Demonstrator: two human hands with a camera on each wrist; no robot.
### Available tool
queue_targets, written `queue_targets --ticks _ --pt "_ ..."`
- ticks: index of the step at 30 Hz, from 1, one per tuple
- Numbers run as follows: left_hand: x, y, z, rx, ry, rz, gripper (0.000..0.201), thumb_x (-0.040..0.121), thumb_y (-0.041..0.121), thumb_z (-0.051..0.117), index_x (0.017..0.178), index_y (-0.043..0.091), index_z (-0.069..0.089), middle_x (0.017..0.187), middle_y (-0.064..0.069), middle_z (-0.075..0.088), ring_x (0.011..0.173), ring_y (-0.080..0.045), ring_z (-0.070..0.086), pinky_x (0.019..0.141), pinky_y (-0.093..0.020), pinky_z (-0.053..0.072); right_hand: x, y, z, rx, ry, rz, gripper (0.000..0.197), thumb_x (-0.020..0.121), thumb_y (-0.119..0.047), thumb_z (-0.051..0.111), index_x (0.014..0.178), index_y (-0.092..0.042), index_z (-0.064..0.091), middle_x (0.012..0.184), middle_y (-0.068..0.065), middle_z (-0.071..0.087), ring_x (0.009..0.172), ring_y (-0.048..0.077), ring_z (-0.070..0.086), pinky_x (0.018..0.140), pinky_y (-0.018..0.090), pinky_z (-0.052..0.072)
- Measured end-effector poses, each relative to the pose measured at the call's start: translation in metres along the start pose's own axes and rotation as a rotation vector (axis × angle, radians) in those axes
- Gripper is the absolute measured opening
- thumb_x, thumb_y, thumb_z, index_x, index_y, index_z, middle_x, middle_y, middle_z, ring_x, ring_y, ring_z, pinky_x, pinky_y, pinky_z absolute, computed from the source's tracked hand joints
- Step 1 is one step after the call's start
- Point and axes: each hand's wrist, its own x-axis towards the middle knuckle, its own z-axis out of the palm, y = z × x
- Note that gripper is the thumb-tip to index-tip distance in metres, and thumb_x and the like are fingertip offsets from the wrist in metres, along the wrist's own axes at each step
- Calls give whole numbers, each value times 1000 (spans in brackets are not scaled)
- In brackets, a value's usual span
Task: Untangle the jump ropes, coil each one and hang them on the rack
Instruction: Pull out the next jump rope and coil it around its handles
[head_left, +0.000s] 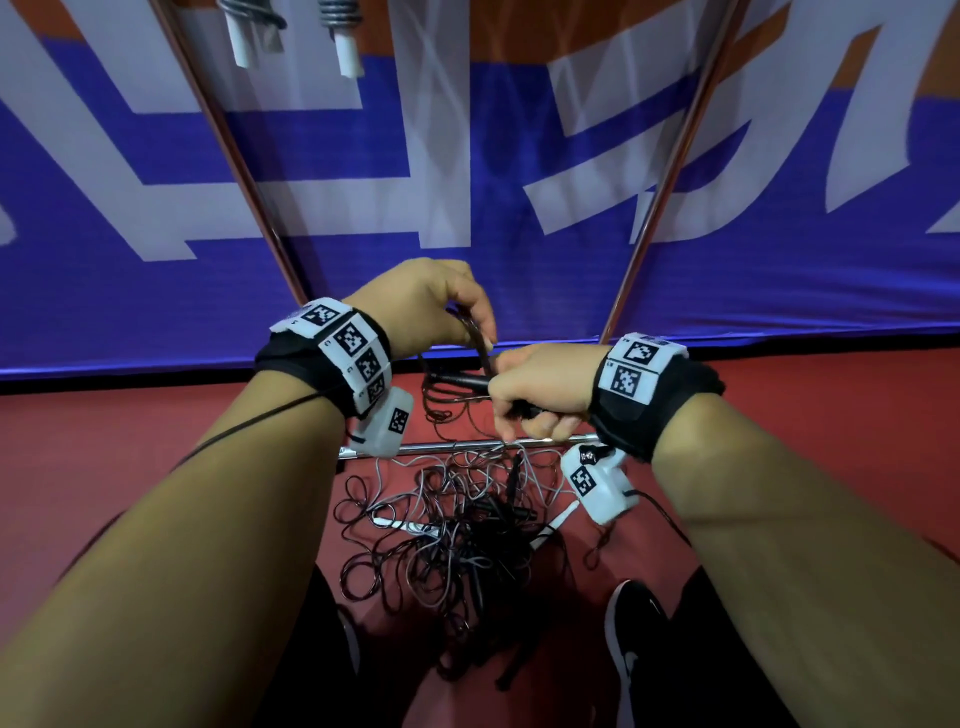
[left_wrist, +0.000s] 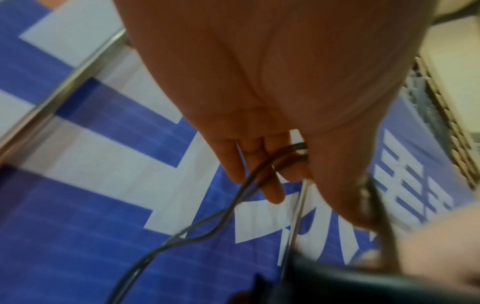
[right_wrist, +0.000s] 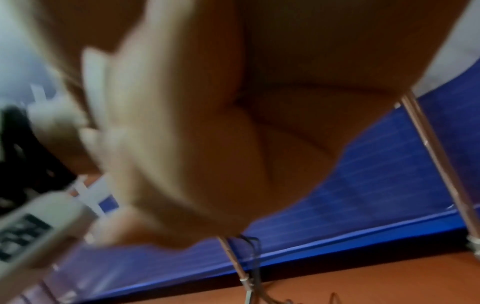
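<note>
A thin dark jump rope (head_left: 474, 340) runs between my hands in front of the rack. My left hand (head_left: 470, 319) pinches a couple of its loops; in the left wrist view the dark rope (left_wrist: 283, 156) wraps round my left hand's fingers (left_wrist: 272, 191). My right hand (head_left: 519, 415) grips the rope's black handle (head_left: 460, 381), which points left, just below the left hand. That handle (left_wrist: 337, 284) shows blurred at the bottom of the left wrist view. A tangle of black and grey ropes (head_left: 457, 535) with white handles lies on the floor below. The right wrist view shows only a blurred right hand (right_wrist: 194, 144).
Two slanted rack poles (head_left: 234, 156) (head_left: 670, 166) rise before a blue and white banner (head_left: 467, 208). The rack's low crossbar (head_left: 447, 448) lies on the red floor (head_left: 130, 441). Two coiled ropes with white handles (head_left: 249, 31) (head_left: 340, 36) hang at the top. My black shoe (head_left: 634, 639) stands right of the tangle.
</note>
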Motion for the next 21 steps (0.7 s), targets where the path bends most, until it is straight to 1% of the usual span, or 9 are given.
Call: queue_targets --ticks 3,5,9,12,14,15,17,18,21 --pt "5 1 8 187 20 2 19 79 19 86 85 35 80 88 10 62 82 -7 62 82 -39 55 8 2 -2 31 187 30 6 94 -8 53 98 -4 52 88 19 65 46 16 35 42 19 24" --pt "7 3 12 258 12 4 16 81 25 85 92 37 79 90 10 62 84 -11 63 80 -40 54 12 6 -7 66 296 46 8 94 -10 55 92 -2 57 85 18 69 43 15 40 41 19 27" --pt "9 10 21 304 -63 -4 30 86 32 82 115 37 75 94 15 61 88 -7 59 75 -16 44 18 14 -21 76 564 44 25 87 -19 58 91 3 69 82 19 79 45 24 52 44 24 40" --pt "9 14 28 254 -86 -126 35 89 29 79 120 37 67 93 13 69 80 -5 66 72 -21 52 22 14 -26 69 746 2 26 86 -23 56 86 -1 70 71 9 78 45 26 62 50 34 55" --pt "10 13 36 206 -99 -243 16 95 25 70 110 26 65 91 6 74 68 -4 73 69 -26 58 23 10 -26 136 749 -48 22 81 -24 55 87 -5 65 70 7 75 48 27 62 50 39 55" --pt "10 13 40 129 -121 -309 9 100 23 63 108 20 64 90 2 77 66 -8 75 69 -30 62 24 7 -26 217 723 -98 17 81 -21 54 86 -6 60 70 8 69 48 25 55 45 35 49" --pt "9 13 49 -90 -163 -414 15 106 21 52 108 11 63 89 -4 80 72 -19 79 72 -42 66 24 2 -24 381 662 -192 4 84 -10 52 80 -12 52 70 9 51 49 19 40 44 29 33" --pt "9 12 51 -186 -171 -434 18 108 21 51 107 8 64 89 -5 80 78 -23 79 74 -46 67 24 1 -23 441 645 -214 10 85 -7 52 78 -14 50 70 8 46 50 17 36 45 28 29" --pt "10 8 48 -405 -161 -394 14 108 22 58 103 13 67 95 -9 80 79 -16 75 80 -40 64 19 -2 -24 567 566 -294 12 88 -8 62 83 -14 53 69 5 46 50 13 35 44 27 25"
